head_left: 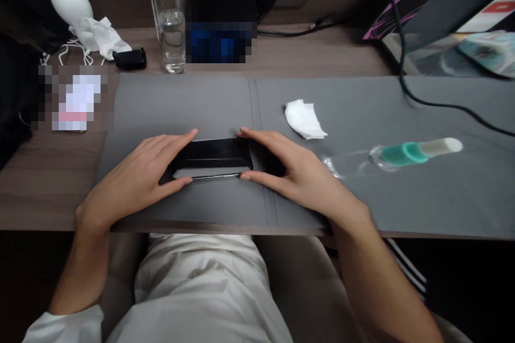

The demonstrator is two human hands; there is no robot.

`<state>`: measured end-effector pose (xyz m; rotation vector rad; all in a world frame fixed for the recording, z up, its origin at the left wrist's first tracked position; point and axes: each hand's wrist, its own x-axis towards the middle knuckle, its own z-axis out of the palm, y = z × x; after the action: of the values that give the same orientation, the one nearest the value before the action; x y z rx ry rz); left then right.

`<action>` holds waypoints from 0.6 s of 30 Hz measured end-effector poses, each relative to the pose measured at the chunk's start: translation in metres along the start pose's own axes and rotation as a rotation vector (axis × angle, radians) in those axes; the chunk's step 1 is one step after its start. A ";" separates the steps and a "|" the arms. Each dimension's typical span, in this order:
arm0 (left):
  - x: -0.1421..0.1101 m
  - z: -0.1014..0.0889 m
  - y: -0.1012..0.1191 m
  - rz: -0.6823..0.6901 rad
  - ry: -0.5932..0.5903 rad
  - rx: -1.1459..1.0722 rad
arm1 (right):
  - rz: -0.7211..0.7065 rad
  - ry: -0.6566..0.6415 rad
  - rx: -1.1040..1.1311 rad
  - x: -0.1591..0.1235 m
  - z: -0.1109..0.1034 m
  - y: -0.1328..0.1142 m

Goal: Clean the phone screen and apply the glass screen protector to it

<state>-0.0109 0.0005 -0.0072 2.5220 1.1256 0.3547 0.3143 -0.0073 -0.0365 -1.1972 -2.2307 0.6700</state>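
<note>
A black smartphone (213,159) lies sideways, its dark glossy screen facing up, low over or on the grey desk mat (181,102). My left hand (140,171) grips its left end, with the thumb along the near edge and fingers at the far edge. At the other end, my right hand (298,169) holds it the same way between thumb and fingers. A folded white tissue (304,119) lies beyond my right hand. To the right of that hand, a clear spray bottle with a green and white top (406,154) rests on its side.
Behind the mat stands a glass water bottle (172,37) with a metal lid. At the back left are a white rounded device (71,2), a crumpled white wrapper (102,37) and a small black object (130,59). A black cable (442,105) crosses the mat's right side.
</note>
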 end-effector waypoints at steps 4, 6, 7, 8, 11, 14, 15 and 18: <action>-0.001 0.000 -0.002 0.008 0.005 -0.024 | 0.007 -0.004 -0.014 0.000 0.001 -0.001; -0.001 0.000 -0.003 0.007 0.004 -0.026 | 0.013 -0.008 -0.022 0.000 0.001 -0.001; -0.001 0.000 -0.003 0.006 0.002 -0.023 | 0.016 -0.010 -0.026 0.000 0.001 -0.001; -0.001 0.000 -0.003 0.004 -0.001 -0.019 | 0.017 -0.012 -0.028 0.000 0.001 -0.001; -0.001 0.000 -0.002 0.003 0.000 -0.011 | 0.023 -0.015 -0.029 0.000 0.001 -0.001; 0.000 0.000 -0.002 0.001 -0.001 -0.008 | 0.024 -0.018 -0.031 0.000 0.001 -0.001; 0.000 0.000 -0.001 0.001 -0.004 -0.004 | 0.022 -0.017 -0.032 0.000 0.001 -0.001; 0.000 0.001 -0.001 -0.007 -0.019 0.020 | 0.011 -0.013 -0.038 0.001 0.002 -0.001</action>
<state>-0.0116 0.0008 -0.0082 2.5325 1.1361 0.3191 0.3123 -0.0074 -0.0368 -1.2274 -2.2587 0.6436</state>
